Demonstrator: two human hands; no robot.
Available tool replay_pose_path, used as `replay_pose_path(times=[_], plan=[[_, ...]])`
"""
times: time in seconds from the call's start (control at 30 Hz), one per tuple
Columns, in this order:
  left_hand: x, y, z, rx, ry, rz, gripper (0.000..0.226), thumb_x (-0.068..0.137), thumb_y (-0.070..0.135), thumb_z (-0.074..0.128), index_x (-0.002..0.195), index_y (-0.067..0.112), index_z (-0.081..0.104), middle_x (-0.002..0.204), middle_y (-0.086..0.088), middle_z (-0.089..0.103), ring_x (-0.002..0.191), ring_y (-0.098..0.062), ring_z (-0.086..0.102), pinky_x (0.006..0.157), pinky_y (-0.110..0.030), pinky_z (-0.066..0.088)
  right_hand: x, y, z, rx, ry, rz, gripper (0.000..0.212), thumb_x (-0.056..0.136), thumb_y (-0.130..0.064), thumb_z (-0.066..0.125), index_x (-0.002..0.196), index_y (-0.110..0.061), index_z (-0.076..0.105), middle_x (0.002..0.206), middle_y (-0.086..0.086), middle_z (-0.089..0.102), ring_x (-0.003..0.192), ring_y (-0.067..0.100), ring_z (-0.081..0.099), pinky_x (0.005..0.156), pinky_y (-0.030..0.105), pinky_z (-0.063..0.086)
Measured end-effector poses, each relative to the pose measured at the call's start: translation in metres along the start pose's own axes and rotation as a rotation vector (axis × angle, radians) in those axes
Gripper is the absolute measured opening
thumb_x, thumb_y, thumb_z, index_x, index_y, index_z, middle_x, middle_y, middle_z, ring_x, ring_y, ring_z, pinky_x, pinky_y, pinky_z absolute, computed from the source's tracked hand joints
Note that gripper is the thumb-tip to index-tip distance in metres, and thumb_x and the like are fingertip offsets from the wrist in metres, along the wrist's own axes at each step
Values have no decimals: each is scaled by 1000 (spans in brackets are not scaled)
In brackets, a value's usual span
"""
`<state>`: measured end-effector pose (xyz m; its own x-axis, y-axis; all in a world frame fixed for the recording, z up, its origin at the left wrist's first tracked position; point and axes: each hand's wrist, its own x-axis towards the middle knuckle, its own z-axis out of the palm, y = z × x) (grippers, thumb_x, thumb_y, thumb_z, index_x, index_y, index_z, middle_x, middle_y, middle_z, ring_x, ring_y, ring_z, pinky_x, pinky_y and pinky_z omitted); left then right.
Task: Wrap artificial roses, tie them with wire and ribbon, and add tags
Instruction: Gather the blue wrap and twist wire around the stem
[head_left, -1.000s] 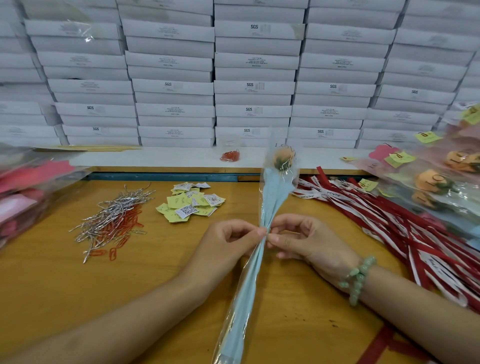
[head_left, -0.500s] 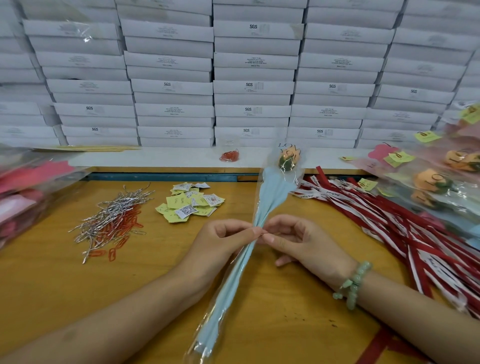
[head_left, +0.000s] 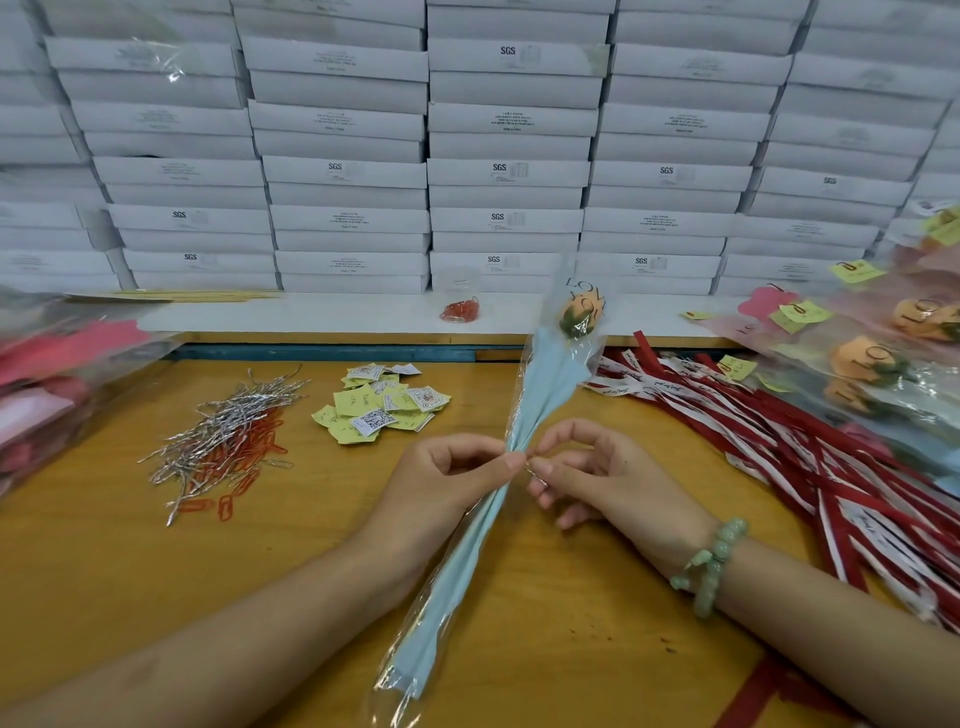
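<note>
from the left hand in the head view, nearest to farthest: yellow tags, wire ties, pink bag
1. yellow tags, on the table just beyond the left hand
2. wire ties, further to the left
3. pink bag, at the far left edge

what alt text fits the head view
The left hand and right hand pinch the gathered middle of a wrapped rose above a wooden table. Wire ties, yellow tags and red ribbons lie around it; white boxes stack behind.
</note>
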<state>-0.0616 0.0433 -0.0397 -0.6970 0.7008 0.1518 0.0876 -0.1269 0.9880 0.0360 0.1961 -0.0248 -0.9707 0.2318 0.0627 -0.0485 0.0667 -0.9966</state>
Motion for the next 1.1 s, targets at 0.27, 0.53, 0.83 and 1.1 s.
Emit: replay_pose_path(times=[0.27, 0.53, 0.83, 1.1], plan=[[2, 0, -2, -14, 27, -31, 17, 76, 25, 75, 89, 15, 78, 90, -7, 75, 79, -11, 67, 72, -21, 53, -4, -3, 1, 5, 27, -21, 26, 69, -20, 74, 92, -7, 71, 79, 8, 73, 71, 11, 68, 57, 21, 56], [0, 1, 0, -23, 14, -22, 26, 71, 33, 76, 90, 15, 78, 86, -5, 74, 76, -10, 66, 68, -17, 51, -3, -3, 1, 28, 39, 20, 8, 86, -8, 65, 90, -2, 68, 78, 11, 72, 65, 12, 67, 57, 21, 57], [1, 2, 0, -100, 6, -53, 31, 65, 39, 78, 88, 18, 79, 79, -6, 73, 69, -9, 65, 63, -16, 50, -4, -6, 3, -10, 10, 27, 7, 87, -4, 64, 94, -3, 62, 75, 10, 70, 62, 13, 64, 59, 20, 56], [1, 3, -2, -133, 16, -62, 17, 68, 27, 76, 82, 17, 79, 77, -9, 74, 68, -10, 69, 60, -17, 53, -5, -5, 1, 34, 23, -5, 13, 91, -3, 58, 96, -7, 69, 83, 7, 73, 72, 10, 66, 63, 23, 57]])
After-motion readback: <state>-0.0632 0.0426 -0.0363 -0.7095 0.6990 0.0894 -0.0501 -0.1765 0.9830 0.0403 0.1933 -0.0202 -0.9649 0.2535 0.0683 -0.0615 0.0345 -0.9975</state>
